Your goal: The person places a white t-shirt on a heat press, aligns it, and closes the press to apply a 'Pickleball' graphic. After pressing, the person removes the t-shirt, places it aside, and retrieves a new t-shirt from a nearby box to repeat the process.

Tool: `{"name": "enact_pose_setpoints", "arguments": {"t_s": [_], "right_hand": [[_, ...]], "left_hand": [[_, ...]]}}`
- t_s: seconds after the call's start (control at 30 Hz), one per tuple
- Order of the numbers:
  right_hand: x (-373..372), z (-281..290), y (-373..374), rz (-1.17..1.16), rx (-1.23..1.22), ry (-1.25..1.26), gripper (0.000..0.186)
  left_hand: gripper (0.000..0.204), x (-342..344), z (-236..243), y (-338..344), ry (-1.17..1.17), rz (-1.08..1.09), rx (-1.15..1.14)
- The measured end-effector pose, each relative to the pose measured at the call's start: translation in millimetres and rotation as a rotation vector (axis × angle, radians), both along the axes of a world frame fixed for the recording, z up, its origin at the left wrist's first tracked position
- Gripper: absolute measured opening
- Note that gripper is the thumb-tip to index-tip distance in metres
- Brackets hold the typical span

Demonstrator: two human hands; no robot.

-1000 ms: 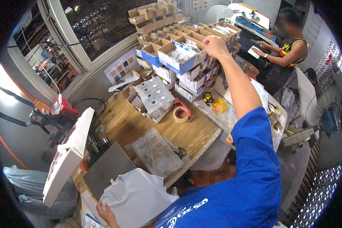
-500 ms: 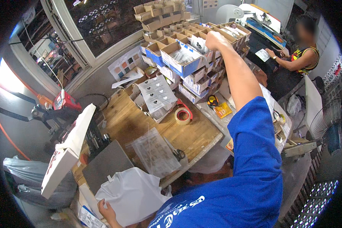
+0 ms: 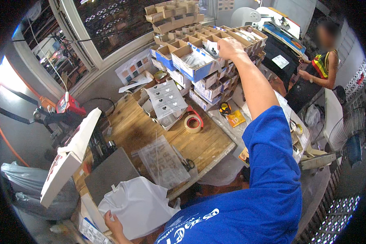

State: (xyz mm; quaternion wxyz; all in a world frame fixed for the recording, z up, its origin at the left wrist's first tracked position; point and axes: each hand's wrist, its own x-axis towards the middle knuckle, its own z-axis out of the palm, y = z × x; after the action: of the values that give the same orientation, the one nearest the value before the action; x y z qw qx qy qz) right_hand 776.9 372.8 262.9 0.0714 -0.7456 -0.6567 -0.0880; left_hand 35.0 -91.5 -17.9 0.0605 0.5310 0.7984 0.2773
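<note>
My right arm reaches far across the table to the stacked cardboard boxes. There, my right hand [image 3: 230,49] closes on the edge of a white printed sheet [image 3: 209,47] with black shapes, which stands tilted in a box compartment. The fingertips are partly hidden. Just to its left is an open blue-and-white box [image 3: 194,61] of clear packets. My left hand [image 3: 114,224] rests at the left edge of a white T-shirt [image 3: 136,207], its thumb and fingers apart. The shirt lies over the near end of a grey board [image 3: 112,175].
A tape roll [image 3: 193,123], scissors [image 3: 188,163], clear printed film [image 3: 162,160] and a heart-patterned sheet [image 3: 167,99] lie on the wooden table [image 3: 130,122]. A tilted white-covered board [image 3: 69,160] stands left. A co-worker [image 3: 323,65] is at the far right, near a fan [image 3: 354,134].
My right hand has dipped slightly at the boxes, and the printed sheet has shifted a little with it. The co-worker's hands have left a white paper, which now lies on the dark surface.
</note>
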Motion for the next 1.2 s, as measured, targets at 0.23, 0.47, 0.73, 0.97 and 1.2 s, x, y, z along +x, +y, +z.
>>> {"name": "enact_pose_setpoints", "arguments": {"t_s": [0.23, 0.47, 0.73, 0.97, 1.2], "right_hand": [[1.4, -0.7, -2.0, -0.022, 0.225, 0.099, 0.021], [1.6, -1.2, -6.8, -0.040, 0.185, 0.088, 0.012], [2.5, -12.3, -13.1, 0.142, 0.245, -0.024, 0.022], [-3.6, -10.0, -13.9, 0.043, 0.144, 0.103, 0.010], [-10.5, -2.3, -3.9, 0.073, 0.115, -0.013, 0.016]], "left_hand": [[0.034, -4.8, -11.1, -16.4, 0.034, -0.028, -0.004], [0.030, -13.9, -18.5, -18.9, 0.067, -0.081, -0.021], [0.030, -14.3, -12.8, -16.8, -0.026, -0.013, -0.131], [0.032, -16.9, -9.9, -28.3, -0.035, 0.017, -0.130], [0.031, -6.8, 0.8, -31.6, -0.084, 0.061, -0.119]]}}
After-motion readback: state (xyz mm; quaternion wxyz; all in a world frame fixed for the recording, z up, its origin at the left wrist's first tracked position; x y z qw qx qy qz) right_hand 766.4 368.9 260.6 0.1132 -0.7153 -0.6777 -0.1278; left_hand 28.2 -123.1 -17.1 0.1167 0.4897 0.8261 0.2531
